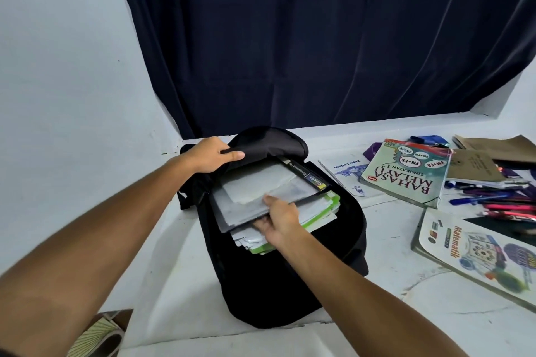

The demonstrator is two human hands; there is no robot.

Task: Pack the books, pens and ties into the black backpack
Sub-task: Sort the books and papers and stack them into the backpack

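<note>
while the left hand (213, 155) grips the flap of one black backpack (290, 284) lying on the white surface (179, 255), the right hand (280, 222) pinches a book stack (269, 200) half inside it; three books (406, 174) and many pens (499, 200) lie right.

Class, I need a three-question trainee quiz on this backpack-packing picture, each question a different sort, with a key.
1. True or false: the left hand holds the black backpack flap open.
2. The right hand's grip is on: A) pens B) stack of books C) tie
3. Fill in: the Bahasa Melayu book lies to the backpack's ____.

Key: 1 true; 2 B, the stack of books; 3 right.
</note>
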